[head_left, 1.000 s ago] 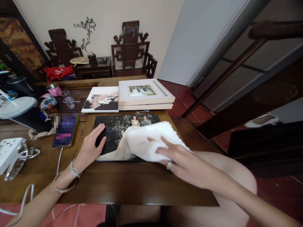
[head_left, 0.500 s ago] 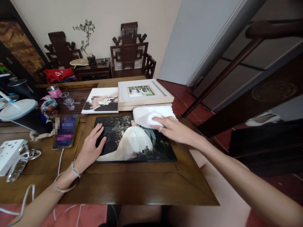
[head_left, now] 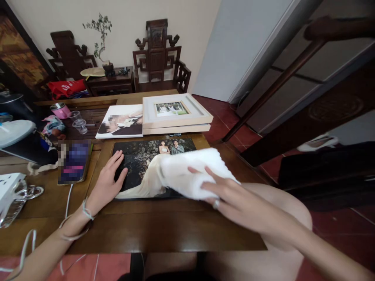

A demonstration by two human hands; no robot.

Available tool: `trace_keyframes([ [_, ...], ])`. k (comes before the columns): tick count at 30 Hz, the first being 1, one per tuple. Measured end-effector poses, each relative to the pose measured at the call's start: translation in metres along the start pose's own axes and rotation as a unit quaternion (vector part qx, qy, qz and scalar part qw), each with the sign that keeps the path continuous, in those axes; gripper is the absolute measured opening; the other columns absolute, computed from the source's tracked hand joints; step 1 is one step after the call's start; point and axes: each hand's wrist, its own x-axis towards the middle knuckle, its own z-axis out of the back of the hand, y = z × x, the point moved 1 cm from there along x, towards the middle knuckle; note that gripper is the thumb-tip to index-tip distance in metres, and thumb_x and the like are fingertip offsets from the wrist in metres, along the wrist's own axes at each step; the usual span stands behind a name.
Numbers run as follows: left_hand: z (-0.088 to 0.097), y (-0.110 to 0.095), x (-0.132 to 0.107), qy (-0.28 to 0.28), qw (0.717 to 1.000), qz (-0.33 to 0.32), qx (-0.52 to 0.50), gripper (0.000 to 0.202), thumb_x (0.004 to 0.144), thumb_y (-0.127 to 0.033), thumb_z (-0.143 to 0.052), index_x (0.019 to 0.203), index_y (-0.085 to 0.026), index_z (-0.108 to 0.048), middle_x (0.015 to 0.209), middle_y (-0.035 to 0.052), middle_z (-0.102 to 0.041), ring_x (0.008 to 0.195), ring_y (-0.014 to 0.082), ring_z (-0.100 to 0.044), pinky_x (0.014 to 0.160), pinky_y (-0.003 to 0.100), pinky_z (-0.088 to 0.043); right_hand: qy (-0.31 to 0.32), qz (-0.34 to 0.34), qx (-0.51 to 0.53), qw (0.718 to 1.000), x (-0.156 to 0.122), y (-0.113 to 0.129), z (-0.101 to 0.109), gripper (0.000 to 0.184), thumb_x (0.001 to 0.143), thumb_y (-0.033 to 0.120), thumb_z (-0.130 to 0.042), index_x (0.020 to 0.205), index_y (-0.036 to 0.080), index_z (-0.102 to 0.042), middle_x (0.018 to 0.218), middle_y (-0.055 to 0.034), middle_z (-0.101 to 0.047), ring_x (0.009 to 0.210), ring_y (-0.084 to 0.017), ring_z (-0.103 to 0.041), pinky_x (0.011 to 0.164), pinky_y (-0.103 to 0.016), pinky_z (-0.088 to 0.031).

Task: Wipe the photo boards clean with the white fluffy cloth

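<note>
A dark photo panel of a couple in wedding clothes lies flat on the wooden table. My left hand rests on its left edge, fingers stretched out and holding nothing. In my right hand is a bunched white towel, gripped over the lower right of the panel. The towel covers the panel's right part and is slightly blurred by motion. A ring shows on a right finger, and bracelets circle my left wrist.
Behind the panel are stacked wooden picture frames and a white-edged photo print. To the left lie a phone with a white cable, a lidded dark cup, a power strip, a pink mug and clear plastic cups.
My right hand has pulled the towel from the panel's top right down toward its lower right, uncovering the couple's upper bodies. My left hand keeps its place on the left edge.
</note>
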Motion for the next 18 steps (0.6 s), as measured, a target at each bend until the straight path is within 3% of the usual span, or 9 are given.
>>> trace_keyframes([
  [3,-0.001,0.001,0.0,-0.002,1.0,-0.008,0.004,0.049,0.093,-0.038,-0.046,0.133,-0.01,-0.051,0.145,0.0157,-0.046,0.137,0.0263,-0.039,0.114,0.046,-0.03,-0.005,0.027,-0.013,1.0,0.045,-0.026,0.014,0.024,0.083,0.016,-0.038,0.092,0.021,-0.059,0.078,-0.0053,-0.064,0.086,-0.026,-0.062,0.074,-0.038,-0.048],
  [6,-0.001,0.002,0.0,0.004,1.0,-0.008,0.006,0.049,0.093,-0.037,-0.046,0.133,-0.011,-0.051,0.145,0.0151,-0.046,0.137,0.0265,-0.039,0.114,0.046,-0.031,-0.021,0.039,-0.003,0.999,0.081,-0.046,0.026,0.018,0.085,0.021,-0.038,0.087,0.019,-0.057,0.07,-0.0021,-0.057,0.071,-0.021,-0.056,0.07,-0.033,-0.043],
  [9,0.0,0.002,0.0,-0.004,1.0,-0.01,0.002,0.047,0.093,-0.037,-0.046,0.133,-0.012,-0.052,0.144,0.0144,-0.047,0.137,0.0261,-0.039,0.114,0.046,-0.031,-0.031,0.02,0.019,0.999,0.098,-0.054,0.031,0.019,0.089,0.029,-0.04,0.086,0.019,-0.056,0.07,-0.0016,-0.059,0.068,-0.02,-0.054,0.068,-0.031,-0.042],
  [12,-0.001,0.002,0.0,-0.008,1.0,-0.008,0.0,0.047,0.093,-0.035,-0.046,0.132,-0.011,-0.052,0.144,0.0149,-0.047,0.137,0.0257,-0.04,0.114,0.046,-0.031,-0.042,0.018,0.013,0.999,0.089,-0.046,0.025,0.022,0.088,0.026,-0.038,0.091,0.018,-0.059,0.075,-0.0037,-0.062,0.073,-0.022,-0.058,0.07,-0.033,-0.044],
  [15,-0.002,0.001,0.0,-0.013,1.0,-0.008,-0.001,0.047,0.093,-0.035,-0.047,0.132,-0.009,-0.052,0.144,0.0162,-0.047,0.136,0.0251,-0.04,0.114,0.045,-0.031,-0.025,0.008,-0.009,1.0,0.053,-0.025,0.007,0.029,0.083,0.015,-0.038,0.1,0.019,-0.061,0.087,-0.0076,-0.068,0.089,-0.027,-0.063,0.08,-0.041,-0.048],
  [16,-0.002,0.001,0.0,-0.015,1.0,-0.009,-0.001,0.047,0.093,-0.035,-0.047,0.132,-0.008,-0.052,0.144,0.0162,-0.047,0.136,0.0249,-0.04,0.114,0.044,-0.031,-0.028,-0.003,-0.019,0.999,0.038,-0.016,0.001,0.031,0.081,0.012,-0.039,0.1,0.02,-0.062,0.103,-0.0101,-0.068,0.103,-0.029,-0.061,0.085,-0.044,-0.048],
  [18,-0.002,0.001,-0.001,-0.015,1.0,-0.008,0.001,0.047,0.093,-0.035,-0.047,0.132,-0.009,-0.052,0.144,0.0157,-0.047,0.137,0.0248,-0.039,0.115,0.045,-0.031,-0.033,-0.003,-0.041,0.999,0.006,0.004,-0.01,0.031,0.078,0.01,-0.041,0.095,0.023,-0.063,0.138,-0.0101,-0.053,0.129,-0.033,-0.046,0.094,-0.05,-0.046],
])
